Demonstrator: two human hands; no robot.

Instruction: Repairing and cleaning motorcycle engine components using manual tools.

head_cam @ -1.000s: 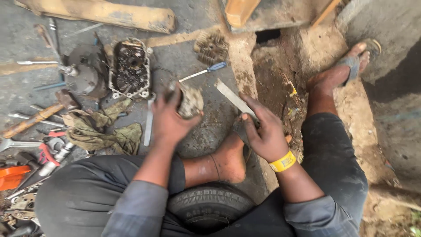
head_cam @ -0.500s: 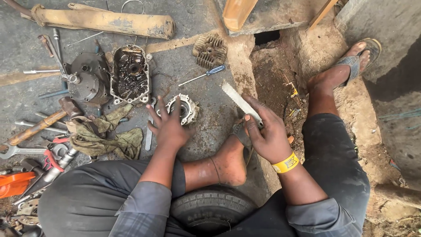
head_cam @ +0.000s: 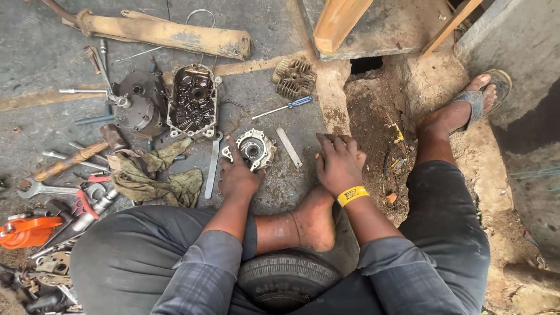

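Note:
My left hand [head_cam: 238, 174] rests on the ground with its fingers against a round metal engine cover [head_cam: 252, 149] that lies flat on the concrete. My right hand [head_cam: 338, 162], with a yellow wristband, lies palm down on the ground, fingers spread, holding nothing. A flat metal blade [head_cam: 289, 147] lies on the ground between the engine cover and my right hand. I sit on a small tyre [head_cam: 286, 280], one bare foot [head_cam: 312, 220] tucked in front of me.
An open engine case [head_cam: 192, 100] and a dark round cover [head_cam: 137, 105] lie ahead on the left. A blue-handled screwdriver [head_cam: 287, 107], finned cylinder head [head_cam: 294, 76], rags [head_cam: 154, 175], hammer [head_cam: 76, 156], spanners and an orange tool [head_cam: 26, 230] lie around. A dirt hole [head_cam: 379, 116] is on the right.
My left hand has set the engine cover down flat on the ground. My right hand has let go of the flat blade, which now lies on the concrete, and has come down palm flat.

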